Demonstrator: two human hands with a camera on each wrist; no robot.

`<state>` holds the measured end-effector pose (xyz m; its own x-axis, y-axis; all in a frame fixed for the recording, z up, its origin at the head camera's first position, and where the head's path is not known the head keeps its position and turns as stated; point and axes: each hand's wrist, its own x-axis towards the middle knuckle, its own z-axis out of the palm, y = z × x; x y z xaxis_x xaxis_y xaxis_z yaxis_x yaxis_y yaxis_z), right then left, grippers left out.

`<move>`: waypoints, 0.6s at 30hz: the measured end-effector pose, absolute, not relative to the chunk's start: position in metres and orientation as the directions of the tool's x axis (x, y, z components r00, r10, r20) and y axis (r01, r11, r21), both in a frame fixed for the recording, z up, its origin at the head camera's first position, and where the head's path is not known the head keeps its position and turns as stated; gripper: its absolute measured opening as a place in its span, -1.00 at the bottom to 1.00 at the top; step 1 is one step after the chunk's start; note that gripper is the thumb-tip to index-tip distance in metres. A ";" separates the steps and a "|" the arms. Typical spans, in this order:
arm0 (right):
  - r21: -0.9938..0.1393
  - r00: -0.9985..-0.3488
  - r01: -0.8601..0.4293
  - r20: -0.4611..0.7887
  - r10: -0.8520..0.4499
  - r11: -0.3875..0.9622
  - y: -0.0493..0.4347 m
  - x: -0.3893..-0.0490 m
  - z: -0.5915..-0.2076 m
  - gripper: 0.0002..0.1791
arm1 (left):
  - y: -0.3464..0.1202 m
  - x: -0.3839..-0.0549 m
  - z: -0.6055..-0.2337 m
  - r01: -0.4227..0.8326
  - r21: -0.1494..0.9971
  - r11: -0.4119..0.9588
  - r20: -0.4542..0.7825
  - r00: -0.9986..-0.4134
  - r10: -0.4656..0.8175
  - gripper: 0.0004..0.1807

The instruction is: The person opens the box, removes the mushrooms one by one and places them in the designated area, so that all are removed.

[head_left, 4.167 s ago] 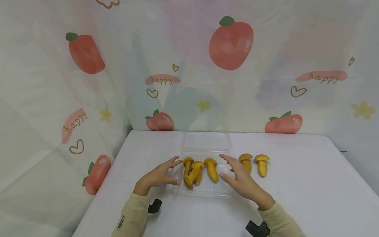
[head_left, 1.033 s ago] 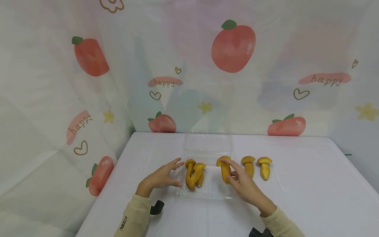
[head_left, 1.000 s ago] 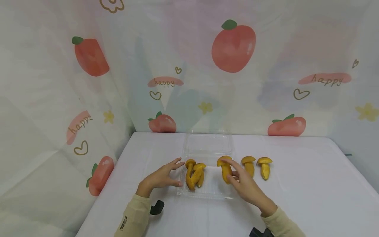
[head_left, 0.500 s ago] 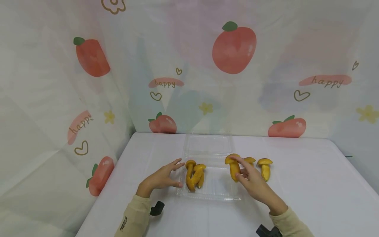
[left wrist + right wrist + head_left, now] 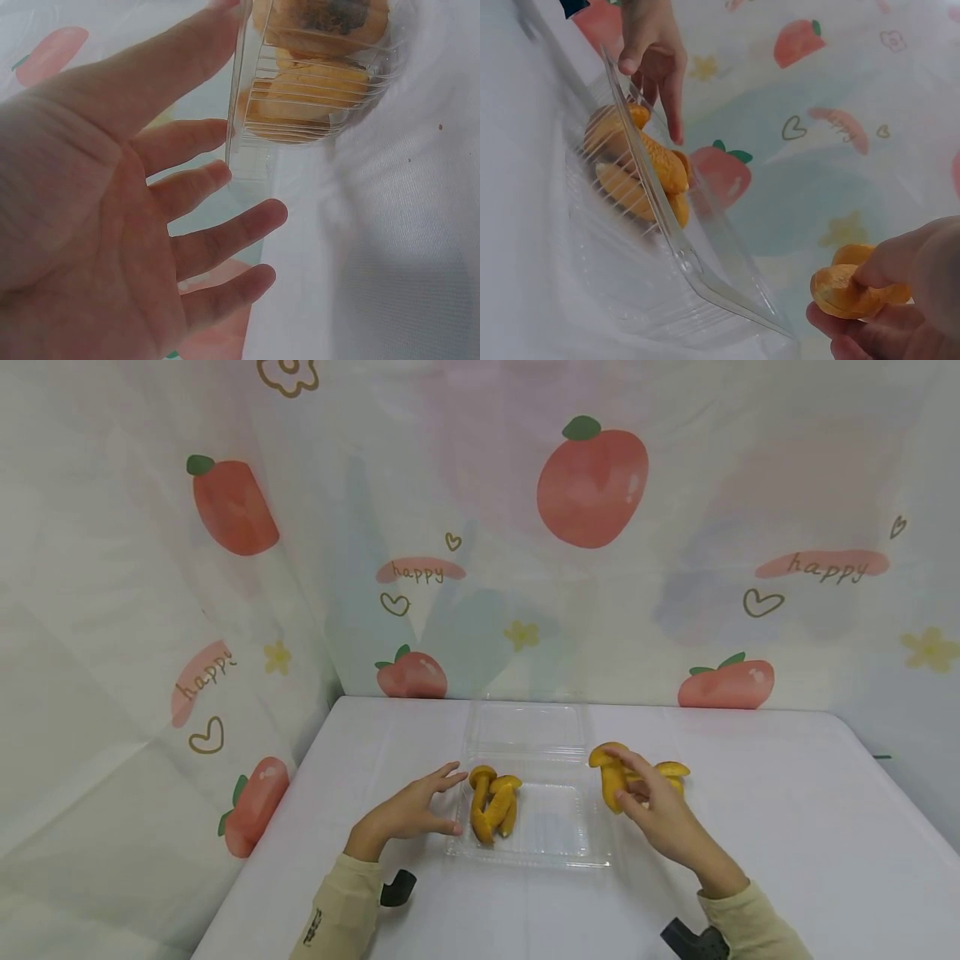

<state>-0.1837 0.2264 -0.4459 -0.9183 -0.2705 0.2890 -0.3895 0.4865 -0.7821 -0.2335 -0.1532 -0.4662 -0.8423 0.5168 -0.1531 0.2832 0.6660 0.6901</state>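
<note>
My right hand (image 5: 667, 814) pinches a yellow mushroom (image 5: 612, 781) between thumb and fingers, cap pointing away, over the right edge of a clear plastic clamshell box (image 5: 558, 827). In the right wrist view the thumb presses on the held mushroom's stem (image 5: 847, 292). My left hand (image 5: 405, 807) is at the box's left side, fingers spread. The left wrist view has its thumb and fingertips at the clear rim (image 5: 238, 97). A cluster of yellow mushrooms (image 5: 491, 806) lies in the left part of the box.
Behind the right hand, partly hidden, more mushrooms (image 5: 672, 769) lie on the white tablecloth (image 5: 750, 827). The box's lid (image 5: 528, 727) is folded back toward the printed fabric backdrop (image 5: 480, 527). Black wrist mounts (image 5: 398, 887) hang under both forearms.
The right hand took the mushroom from the right part of the box and has carried it rightward and slightly up to the box's edge. The left hand has stayed at the left rim.
</note>
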 end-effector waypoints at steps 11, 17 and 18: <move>-0.728 -0.907 -0.421 0.345 -0.243 0.540 0.246 -0.189 -0.441 -0.33 | -0.153 -0.233 -0.466 0.286 0.690 0.665 -0.149 -0.843 0.517 -0.08; -0.737 -0.919 -0.393 0.325 -0.222 0.550 0.258 -0.191 -0.440 -0.32 | -0.153 -0.234 -0.466 0.278 0.689 0.669 -0.156 -0.845 0.512 -0.09; -0.745 -0.921 -0.390 0.322 -0.220 0.542 0.261 -0.191 -0.440 -0.32 | -0.153 -0.234 -0.467 0.277 0.690 0.669 -0.156 -0.845 0.512 -0.09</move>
